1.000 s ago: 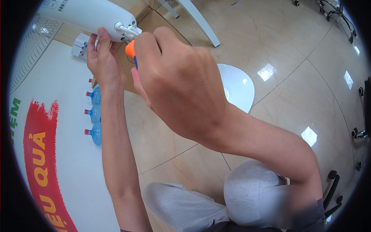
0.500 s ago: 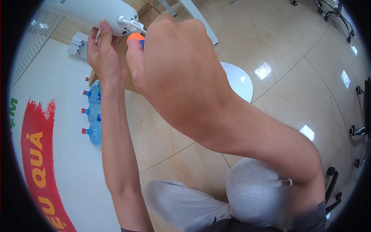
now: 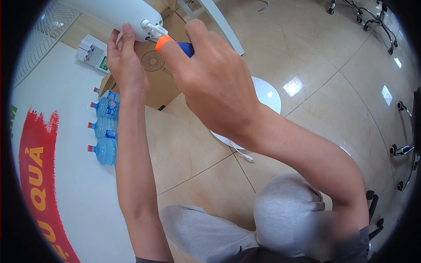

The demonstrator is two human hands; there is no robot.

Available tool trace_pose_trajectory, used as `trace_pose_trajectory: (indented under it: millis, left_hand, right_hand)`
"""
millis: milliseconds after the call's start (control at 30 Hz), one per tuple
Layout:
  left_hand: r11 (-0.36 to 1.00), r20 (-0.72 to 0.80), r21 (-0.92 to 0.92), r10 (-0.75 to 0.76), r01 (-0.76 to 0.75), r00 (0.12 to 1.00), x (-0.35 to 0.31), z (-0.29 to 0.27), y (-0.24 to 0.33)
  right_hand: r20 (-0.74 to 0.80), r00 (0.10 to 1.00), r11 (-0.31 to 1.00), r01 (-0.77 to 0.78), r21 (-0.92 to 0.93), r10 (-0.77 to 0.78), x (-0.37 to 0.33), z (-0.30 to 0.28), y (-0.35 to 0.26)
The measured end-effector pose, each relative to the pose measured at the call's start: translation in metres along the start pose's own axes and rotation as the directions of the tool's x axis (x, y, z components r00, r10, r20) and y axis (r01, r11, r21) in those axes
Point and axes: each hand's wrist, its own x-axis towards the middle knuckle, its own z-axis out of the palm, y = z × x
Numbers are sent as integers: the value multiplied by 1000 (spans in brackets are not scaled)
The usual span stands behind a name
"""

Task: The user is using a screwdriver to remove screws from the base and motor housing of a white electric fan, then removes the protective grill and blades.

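Observation:
A white rounded housing [image 3: 116,16] slants across the upper left, with a white arm-like fitting [image 3: 154,29] at its right end. My left hand [image 3: 126,59] grips that end from below, thumb on its side and fingers curled beneath. In my right hand [image 3: 221,81] is a screwdriver [image 3: 186,48] with an orange and blue handle, closed in my fingers. Its short visible shaft points left into the end of the housing, beside the fitting. Where exactly the tip sits is hard to make out.
Below my hands stand a cardboard box [image 3: 164,81] with a fan drawing and a white round base [image 3: 268,95], with a plug [image 3: 249,158] on the floor. Blue water bottles [image 3: 106,151] line the left wall. Wheeled chair bases [image 3: 378,24] stand right; a wire rack [image 3: 44,41] is upper left.
My right hand has turned and shifted right and down, showing more of the screwdriver's handle. The view has shifted slightly; my left hand keeps its grip on the housing.

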Motion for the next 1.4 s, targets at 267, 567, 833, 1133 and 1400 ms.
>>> trace_pose_trajectory:
  millis: [267,567,833,1133,1400]
  left_hand:
    - [971,-131,104,-202,216,971,-59,-4,12]
    - [745,253,-389,-480,542,840,-91,33,29]
    - [339,573,-645,-380,685,727,-86,11,18]
    - [459,462,-658,-379,597,802,-98,16,30]
    - [441,399,-662,-477,606,783,-93,24,42]
  right_hand:
    - [-28,992,991,124,38,-123,-10,10,12]
    - [-37,984,968,177,180,-174,-11,14,19]
    - [84,987,960,-152,234,136,-19,-5,-3]
    - [14,998,983,-55,176,53,-6,-9,-11]
    - [6,996,969,-88,230,89,2,-6,-9]
